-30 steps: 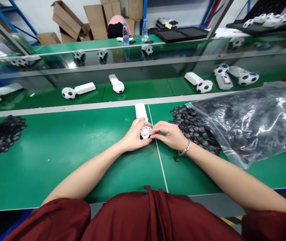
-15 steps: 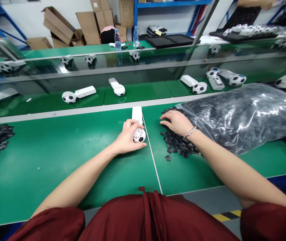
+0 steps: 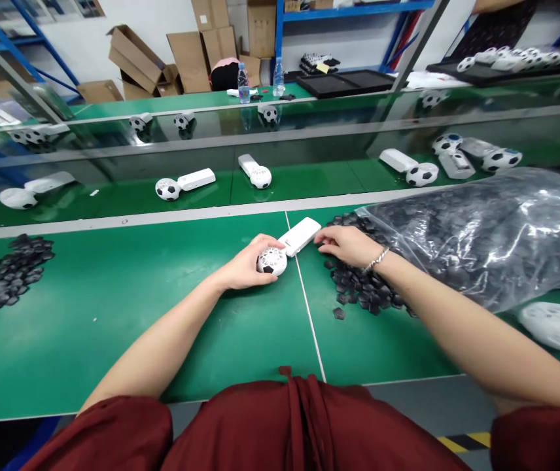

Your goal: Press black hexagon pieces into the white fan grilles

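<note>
My left hand (image 3: 249,265) is closed around the ball-shaped head of a white handheld fan (image 3: 300,237), styled like a football. Its handle points up and to the right, across the white seam line on the green table. One black patch shows at the near side of the head's openwork grille. At the left edge of a heap of black pentagon pieces (image 3: 366,291), my right hand (image 3: 349,246) is closed, thumb and fingers drawn together close to the handle's end. What sits between those fingertips is too small to make out.
A large clear bag of black pieces (image 3: 496,235) lies to the right, with a white openwork part (image 3: 559,326) beside it. Another heap of black pieces (image 3: 12,278) is at left. Behind a pale rail, several football fans (image 3: 168,190) rest on a green surface.
The fan has swung in my left hand, its handle turning from straight away to up and right. My right hand has drawn its fingers together at the heap's edge. The view has shifted left.
</note>
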Demonstrator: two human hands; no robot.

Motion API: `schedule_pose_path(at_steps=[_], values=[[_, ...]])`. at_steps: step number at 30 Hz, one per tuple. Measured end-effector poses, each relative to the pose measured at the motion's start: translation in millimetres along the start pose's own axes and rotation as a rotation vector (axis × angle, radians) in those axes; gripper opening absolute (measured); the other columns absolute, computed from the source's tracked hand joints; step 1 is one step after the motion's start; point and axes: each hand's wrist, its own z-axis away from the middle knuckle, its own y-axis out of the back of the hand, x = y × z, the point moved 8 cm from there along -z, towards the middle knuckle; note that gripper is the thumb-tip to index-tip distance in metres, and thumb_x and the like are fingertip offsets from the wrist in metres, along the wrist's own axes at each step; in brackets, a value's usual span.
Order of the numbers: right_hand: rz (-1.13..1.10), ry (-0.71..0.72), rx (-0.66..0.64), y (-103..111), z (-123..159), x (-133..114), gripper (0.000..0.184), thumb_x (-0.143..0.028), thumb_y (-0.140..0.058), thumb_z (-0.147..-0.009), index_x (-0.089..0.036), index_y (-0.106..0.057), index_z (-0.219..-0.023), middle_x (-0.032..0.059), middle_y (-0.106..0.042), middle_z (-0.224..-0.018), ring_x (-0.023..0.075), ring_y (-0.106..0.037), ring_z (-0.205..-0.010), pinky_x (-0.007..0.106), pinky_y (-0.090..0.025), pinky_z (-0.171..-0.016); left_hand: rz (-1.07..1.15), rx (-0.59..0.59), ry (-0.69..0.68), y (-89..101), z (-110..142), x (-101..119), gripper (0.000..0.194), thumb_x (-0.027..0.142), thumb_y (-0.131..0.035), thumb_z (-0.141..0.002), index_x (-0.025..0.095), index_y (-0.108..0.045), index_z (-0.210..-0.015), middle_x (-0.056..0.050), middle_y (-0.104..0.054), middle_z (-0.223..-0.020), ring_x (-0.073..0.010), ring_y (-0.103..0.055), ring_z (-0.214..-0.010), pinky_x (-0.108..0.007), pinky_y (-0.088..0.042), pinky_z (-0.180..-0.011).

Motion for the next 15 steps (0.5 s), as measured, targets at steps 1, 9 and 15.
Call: schedule_pose_path(at_steps=[1, 9, 15], values=[[-0.053, 0.041, 0.02, 1, 4, -10, 0.01, -0.016, -0.059, -0.075, -0.018, -0.064, -0.083, 0.0008, -0.067, -0.076, 0.0145, -0.061, -0.069, 0.026, -0.047, -0.065, 0.003, -0.002, -0.004, 0.3, 0, -1, 0.053, 0.022, -0.062, -0.065, 0.022, -0.045, -0.116, -0.005, -0.042, -0.118, -0.022, -0.044, -0.113, -0.037, -0.033, -0.101], [-0.353, 0.22, 0.221, -1, 19, -60, 0.011, -0.019, -0.054, -0.079, -0.017, -0.059, -0.089, 0.0036, -0.064, -0.081, 0.0151, -0.059, -0.072, 0.029, -0.048, -0.069, 0.015, 0.049, -0.004, 4.2, 0, -3, 0.054, 0.016, -0.056, -0.064, 0.018, -0.044, -0.116, -0.007, -0.044, -0.12, -0.0225, -0.043, -0.115, -0.037, -0.032, -0.101], [-0.328, 0.372, 0.215, -7, 11, -76, 0.018, -0.016, -0.044, -0.085, -0.017, -0.057, -0.097, 0.0067, -0.06, -0.087, 0.0156, -0.057, -0.079, 0.03, -0.047, -0.072, 0.036, 0.054, -0.042, 3.6, -1, -2, 0.052, 0.013, -0.056, -0.063, 0.016, -0.045, -0.114, -0.008, -0.045, -0.118, -0.0212, -0.043, -0.114, -0.035, -0.031, -0.101]])
